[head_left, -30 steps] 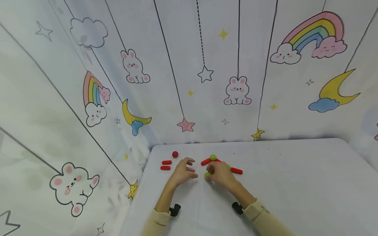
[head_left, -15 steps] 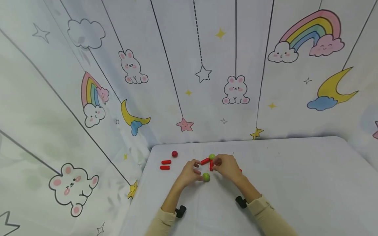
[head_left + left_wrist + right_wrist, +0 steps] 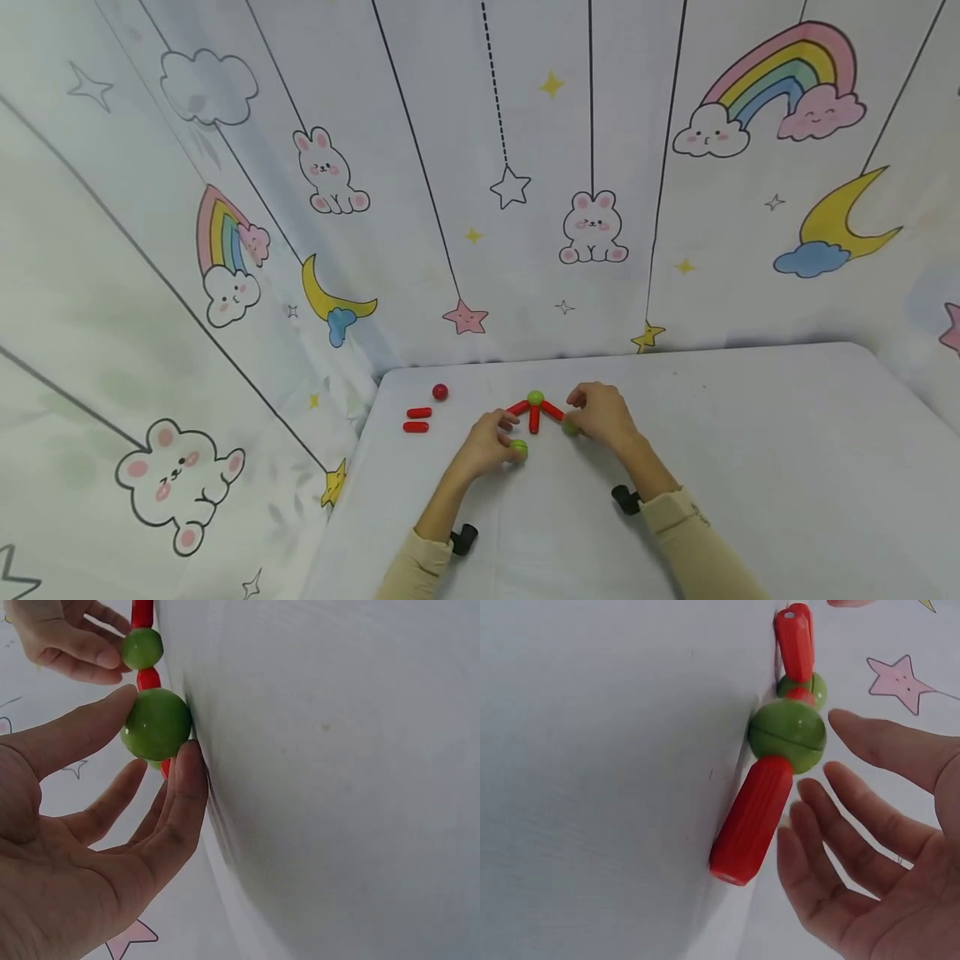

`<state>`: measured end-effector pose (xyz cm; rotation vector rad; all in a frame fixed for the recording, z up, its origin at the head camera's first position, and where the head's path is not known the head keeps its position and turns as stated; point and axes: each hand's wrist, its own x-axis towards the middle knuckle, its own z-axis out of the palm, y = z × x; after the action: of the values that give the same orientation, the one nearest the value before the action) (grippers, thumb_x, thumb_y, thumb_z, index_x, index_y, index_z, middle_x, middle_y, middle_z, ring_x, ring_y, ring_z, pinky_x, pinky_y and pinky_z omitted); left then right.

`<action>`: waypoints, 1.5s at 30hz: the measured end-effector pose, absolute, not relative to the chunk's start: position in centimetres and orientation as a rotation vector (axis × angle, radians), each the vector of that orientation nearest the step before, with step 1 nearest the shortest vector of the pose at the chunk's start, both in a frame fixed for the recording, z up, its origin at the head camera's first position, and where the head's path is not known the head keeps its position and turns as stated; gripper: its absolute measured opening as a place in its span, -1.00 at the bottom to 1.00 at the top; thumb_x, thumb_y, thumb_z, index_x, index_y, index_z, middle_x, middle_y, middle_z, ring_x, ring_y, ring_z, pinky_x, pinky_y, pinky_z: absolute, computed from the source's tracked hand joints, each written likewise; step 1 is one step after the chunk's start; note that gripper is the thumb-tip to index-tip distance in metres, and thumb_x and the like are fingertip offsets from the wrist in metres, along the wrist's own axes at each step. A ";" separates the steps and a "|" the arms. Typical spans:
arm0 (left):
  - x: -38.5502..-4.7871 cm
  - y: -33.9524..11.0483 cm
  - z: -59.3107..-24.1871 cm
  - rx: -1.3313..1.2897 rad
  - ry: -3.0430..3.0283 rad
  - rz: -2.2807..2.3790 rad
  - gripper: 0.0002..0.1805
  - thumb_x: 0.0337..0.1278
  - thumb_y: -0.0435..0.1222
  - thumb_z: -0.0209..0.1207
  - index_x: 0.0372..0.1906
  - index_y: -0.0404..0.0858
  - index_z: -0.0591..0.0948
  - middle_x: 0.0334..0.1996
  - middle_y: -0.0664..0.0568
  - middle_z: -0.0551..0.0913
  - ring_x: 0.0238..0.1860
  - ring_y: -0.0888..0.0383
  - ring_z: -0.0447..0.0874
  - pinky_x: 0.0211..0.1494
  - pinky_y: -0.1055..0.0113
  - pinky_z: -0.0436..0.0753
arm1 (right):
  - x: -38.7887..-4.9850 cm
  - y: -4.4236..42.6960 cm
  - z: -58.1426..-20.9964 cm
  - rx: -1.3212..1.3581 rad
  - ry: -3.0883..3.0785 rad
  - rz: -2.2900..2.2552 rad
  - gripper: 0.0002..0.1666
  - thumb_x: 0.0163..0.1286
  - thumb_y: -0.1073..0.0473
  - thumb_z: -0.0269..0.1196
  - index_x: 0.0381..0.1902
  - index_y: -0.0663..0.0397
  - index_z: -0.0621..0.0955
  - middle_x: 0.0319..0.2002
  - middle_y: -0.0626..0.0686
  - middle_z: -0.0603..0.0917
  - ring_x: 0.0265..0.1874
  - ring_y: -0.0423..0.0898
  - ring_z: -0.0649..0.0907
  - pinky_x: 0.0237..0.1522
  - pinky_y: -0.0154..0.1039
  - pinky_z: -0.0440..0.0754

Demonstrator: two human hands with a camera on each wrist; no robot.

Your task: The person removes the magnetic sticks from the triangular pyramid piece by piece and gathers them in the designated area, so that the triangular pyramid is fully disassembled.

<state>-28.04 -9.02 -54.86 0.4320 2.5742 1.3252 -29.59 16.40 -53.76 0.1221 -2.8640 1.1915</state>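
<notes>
Left hand (image 3: 489,446): your thumb and a finger pinch a glossy green ball (image 3: 157,724) down by the white tabletop (image 3: 750,467).
Right hand (image 3: 603,412): fingers loosely bent, gripping nothing, right beside a second glossy green ball (image 3: 787,735); the right wrist view shows a gap at your thumb, so looks like you've let go.
Middle red rod (image 3: 534,419): here's the change. Half a second ago your right hand was on this plastic-looking rod; now it's off, and the rod points back toward you from a third glossy green ball (image 3: 536,398). I'd call that spoke placed.
Red fan: the left red rod (image 3: 517,407) and right red rod (image 3: 552,410) meet the third ball too, the right one running to the second ball.
Outer red rod (image 3: 751,821): joined to the second ball, hidden behind your hand in the head view.
Pinched ball: apart from the fan, so not joined yet imo.
Off left: two short red rods (image 3: 419,412), lying side by side, with a glossy red ball (image 3: 440,392) just beyond.
</notes>
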 end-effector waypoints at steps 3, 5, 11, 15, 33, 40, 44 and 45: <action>-28.2 -9.0 -54.9 0.433 2.578 1.321 -0.39 -0.04 -0.48 0.53 0.18 -0.38 0.58 0.09 -0.26 0.59 -0.08 0.00 0.70 -0.14 0.16 0.71 | -29.8 16.6 -53.9 0.119 -2.900 1.223 -0.70 0.19 0.19 0.50 -0.13 0.17 0.75 -0.26 0.04 0.73 -0.38 -0.07 0.65 -0.36 -0.18 0.65; -28.2 -9.1 -54.9 0.432 2.580 1.318 -0.38 -0.04 -0.47 0.54 0.19 -0.38 0.58 0.08 -0.27 0.60 -0.07 -0.01 0.71 -0.12 0.13 0.72 | -30.0 16.6 -54.2 0.126 -2.922 1.234 -0.71 0.18 0.18 0.53 -0.15 0.15 0.76 -0.29 0.00 0.73 -0.40 -0.10 0.65 -0.40 -0.21 0.64; -28.2 -9.5 -54.8 0.426 2.579 1.326 -0.36 -0.04 -0.44 0.56 0.21 -0.37 0.59 0.10 -0.27 0.61 -0.04 -0.01 0.72 -0.10 0.13 0.73 | -30.4 16.4 -54.9 0.122 -2.949 1.227 -0.72 0.15 0.17 0.58 -0.19 0.09 0.76 -0.32 -0.04 0.73 -0.42 -0.13 0.65 -0.48 -0.25 0.64; -28.4 -10.2 -54.7 0.407 2.594 1.333 -0.33 -0.08 -0.44 0.58 0.21 -0.34 0.59 0.11 -0.27 0.61 -0.03 -0.01 0.72 -0.11 0.14 0.72 | -30.4 16.4 -55.1 0.118 -2.938 1.241 -0.72 0.13 0.19 0.58 -0.21 0.09 0.76 -0.34 -0.04 0.73 -0.45 -0.13 0.64 -0.50 -0.24 0.64; -32.0 -15.0 -50.7 0.255 2.714 1.481 -0.40 0.02 -0.52 0.48 0.23 -0.37 0.58 0.11 -0.25 0.62 0.09 -0.18 0.73 0.04 0.07 0.76 | -29.8 16.1 -54.5 0.086 -2.960 1.211 -0.78 0.15 0.22 0.57 -0.23 0.04 0.78 -0.31 -0.05 0.72 -0.44 -0.11 0.63 -0.47 -0.24 0.62; -34.1 -15.5 -50.7 0.194 2.759 1.542 -0.39 -0.03 -0.60 0.46 0.22 -0.40 0.59 0.11 -0.30 0.61 0.09 -0.20 0.72 0.00 0.09 0.75 | -29.7 16.0 -54.5 0.107 -2.954 1.180 -0.81 0.15 0.23 0.57 -0.26 0.02 0.80 -0.31 -0.06 0.73 -0.45 -0.12 0.62 -0.45 -0.22 0.58; -35.3 -15.6 -51.3 0.157 2.769 1.583 -0.37 -0.05 -0.61 0.46 0.22 -0.38 0.59 0.11 -0.25 0.60 0.09 -0.15 0.71 0.00 0.12 0.75 | -29.7 16.0 -54.4 0.118 -2.949 1.164 -0.82 0.14 0.23 0.57 -0.27 0.01 0.81 -0.32 -0.07 0.74 -0.45 -0.13 0.61 -0.46 -0.22 0.57; -35.6 -15.6 -51.5 0.152 2.774 1.587 -0.37 -0.06 -0.61 0.46 0.22 -0.38 0.59 0.11 -0.26 0.60 0.09 -0.14 0.71 0.00 0.13 0.75 | -29.7 16.0 -54.4 0.120 -2.947 1.160 -0.82 0.13 0.23 0.57 -0.28 0.00 0.81 -0.32 -0.08 0.74 -0.45 -0.13 0.61 -0.46 -0.22 0.56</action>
<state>-35.59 -15.60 -51.46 0.1524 2.7737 1.5875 -29.69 16.01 -54.42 0.1196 -2.9471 1.1602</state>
